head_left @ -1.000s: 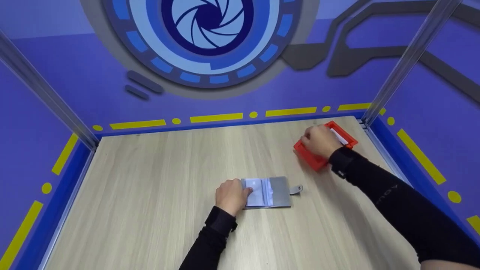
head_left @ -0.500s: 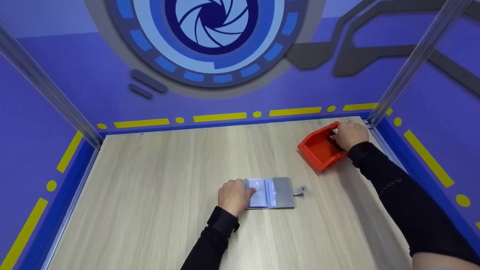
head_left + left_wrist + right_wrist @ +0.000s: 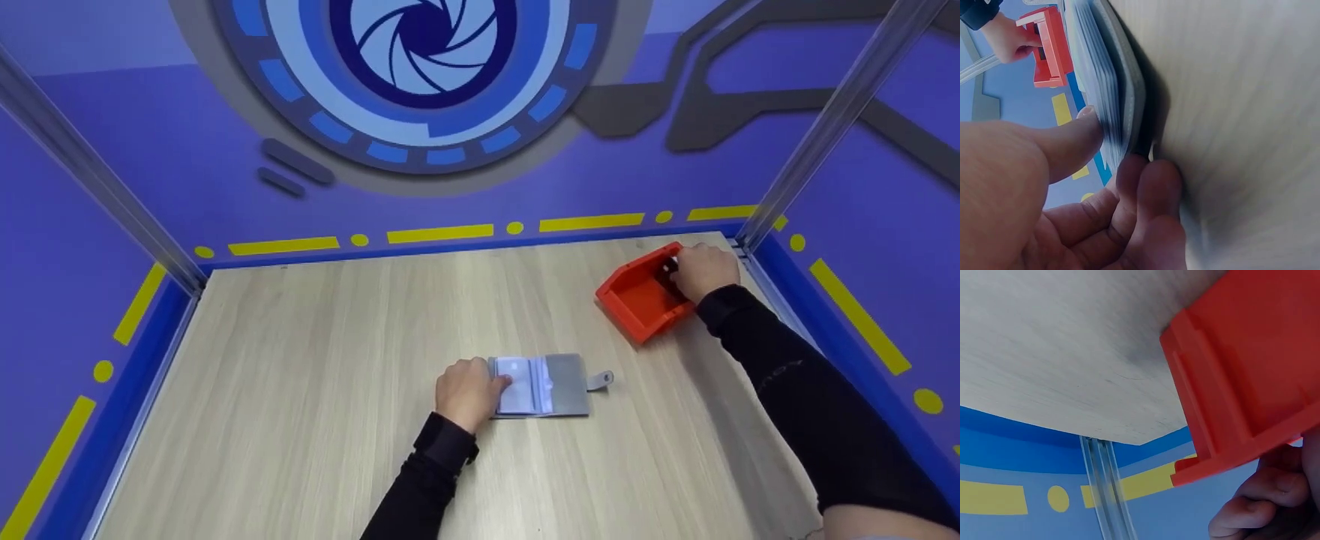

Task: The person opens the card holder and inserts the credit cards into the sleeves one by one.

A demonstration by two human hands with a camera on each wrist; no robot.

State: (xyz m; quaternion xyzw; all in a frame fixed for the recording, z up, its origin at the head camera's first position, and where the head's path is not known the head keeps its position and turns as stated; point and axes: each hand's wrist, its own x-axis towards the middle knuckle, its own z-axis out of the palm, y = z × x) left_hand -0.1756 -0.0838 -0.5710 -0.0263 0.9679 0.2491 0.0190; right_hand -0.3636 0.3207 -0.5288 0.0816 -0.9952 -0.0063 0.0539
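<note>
A grey card holder (image 3: 566,384) lies spread on the table, with clear plastic sleeves (image 3: 514,384) on its left part and a snap strap (image 3: 600,381) sticking out right. My left hand (image 3: 466,394) pinches its left edge, thumb on the sleeves and fingers under the cover, as the left wrist view shows. My right hand (image 3: 707,274) reaches over the back right of a red bin (image 3: 637,319). Its fingers are bent beside a dark, white-marked flat thing (image 3: 667,274) inside. Whether they pinch it I cannot tell; the bin hides the fingertips in the right wrist view.
The wooden table (image 3: 322,375) is bounded by a purple printed back wall (image 3: 450,184) and side walls. A metal post (image 3: 814,131) rises at the back right corner, close behind the right hand and the bin.
My right hand has moved from the bin's near left side to its back right, then stayed there. A white flat thing seen in the bin earlier is out of sight. The left hand keeps its hold.
</note>
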